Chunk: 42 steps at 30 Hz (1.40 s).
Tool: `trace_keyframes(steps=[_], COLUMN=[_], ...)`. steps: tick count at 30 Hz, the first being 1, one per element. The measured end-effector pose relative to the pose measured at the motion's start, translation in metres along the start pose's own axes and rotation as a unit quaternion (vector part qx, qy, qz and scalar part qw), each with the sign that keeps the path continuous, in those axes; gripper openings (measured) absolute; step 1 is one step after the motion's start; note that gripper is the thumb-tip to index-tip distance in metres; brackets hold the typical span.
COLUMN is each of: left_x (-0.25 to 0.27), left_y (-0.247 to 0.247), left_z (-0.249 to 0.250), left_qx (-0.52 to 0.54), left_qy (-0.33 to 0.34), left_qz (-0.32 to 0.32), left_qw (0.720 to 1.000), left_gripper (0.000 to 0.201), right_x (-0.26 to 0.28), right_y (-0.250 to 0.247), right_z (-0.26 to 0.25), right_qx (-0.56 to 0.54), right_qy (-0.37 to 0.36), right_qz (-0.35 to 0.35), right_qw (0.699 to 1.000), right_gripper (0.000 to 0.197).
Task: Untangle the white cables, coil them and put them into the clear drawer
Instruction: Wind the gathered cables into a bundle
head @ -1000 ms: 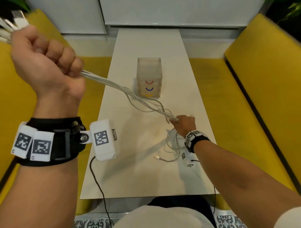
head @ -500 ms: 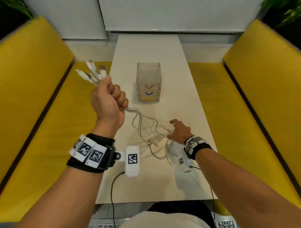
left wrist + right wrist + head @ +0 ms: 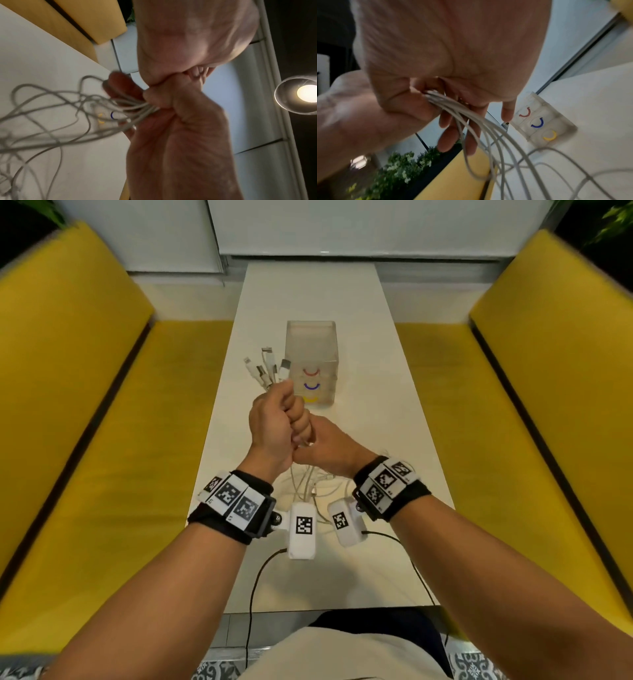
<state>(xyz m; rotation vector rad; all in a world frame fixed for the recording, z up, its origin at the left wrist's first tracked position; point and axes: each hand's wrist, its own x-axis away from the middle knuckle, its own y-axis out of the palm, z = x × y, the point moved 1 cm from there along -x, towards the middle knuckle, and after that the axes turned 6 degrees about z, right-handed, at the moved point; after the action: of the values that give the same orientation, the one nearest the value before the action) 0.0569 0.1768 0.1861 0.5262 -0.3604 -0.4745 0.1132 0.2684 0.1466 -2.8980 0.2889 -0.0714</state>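
Note:
My left hand (image 3: 291, 419) is a raised fist that grips the bundle of white cables (image 3: 269, 368); their plug ends fan out above it. Below the fist the strands (image 3: 68, 108) hang in loose tangled loops onto the table (image 3: 308, 484). My right hand (image 3: 322, 446) has come against the underside of the left fist. Its fingers (image 3: 447, 135) lie nearly straight along the strands (image 3: 471, 116) without closing on them. The clear drawer unit (image 3: 311, 361), with red, blue and yellow handles (image 3: 537, 123), stands shut just behind my hands.
The white table (image 3: 376, 405) is long and narrow, with yellow benches on the left (image 3: 102, 440) and right (image 3: 513, 440). Black leads (image 3: 253, 594) from the wrist cameras trail over the near table edge.
My left hand swung down from high on the left to the table's middle, bringing the cable ends in front of the drawers. My right hand lifted off the table and met the left fist.

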Motion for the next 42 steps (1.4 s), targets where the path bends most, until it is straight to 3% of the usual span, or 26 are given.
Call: trace_keyframes(steps=[3, 9, 14, 25, 29, 32, 42], left_x=[-0.001, -0.004, -0.008, -0.013, -0.015, -0.016, -0.012], left_y=[-0.009, -0.026, -0.036, -0.065, -0.067, -0.065, -0.04], left_z=[0.004, 0.009, 0.02, 0.033, 0.03, 0.026, -0.003], left_qx=[0.016, -0.007, -0.01, -0.012, -0.067, -0.11, -0.295], left_qy=[-0.007, 0.004, 0.008, 0.038, 0.042, 0.032, 0.061], left_qz=[0.016, 0.05, 0.07, 0.165, 0.168, 0.158, 0.121], left_qw=[1.0, 0.999, 0.997, 0.985, 0.983, 0.981, 0.946], left_gripper=[0.047, 0.046, 0.043, 0.043, 0.044, 0.045, 0.046], right_x=[0.005, 0.018, 0.022, 0.022, 0.023, 0.023, 0.015], right_y=[0.002, -0.009, -0.015, -0.011, -0.019, -0.026, -0.023], right_z=[0.015, 0.034, 0.052, 0.058, 0.05, 0.044, -0.012], right_qx=[0.031, 0.051, 0.035, 0.027, -0.151, -0.221, -0.16], right_qy=[0.008, 0.049, 0.098, 0.175, 0.198, 0.204, 0.163], right_qz=[0.046, 0.066, 0.06, 0.031, 0.027, 0.064, 0.177], right_qw=[0.998, 0.995, 0.993, 0.984, 0.968, 0.952, 0.957], right_gripper=[0.01, 0.043, 0.059, 0.05, 0.041, 0.042, 0.041])
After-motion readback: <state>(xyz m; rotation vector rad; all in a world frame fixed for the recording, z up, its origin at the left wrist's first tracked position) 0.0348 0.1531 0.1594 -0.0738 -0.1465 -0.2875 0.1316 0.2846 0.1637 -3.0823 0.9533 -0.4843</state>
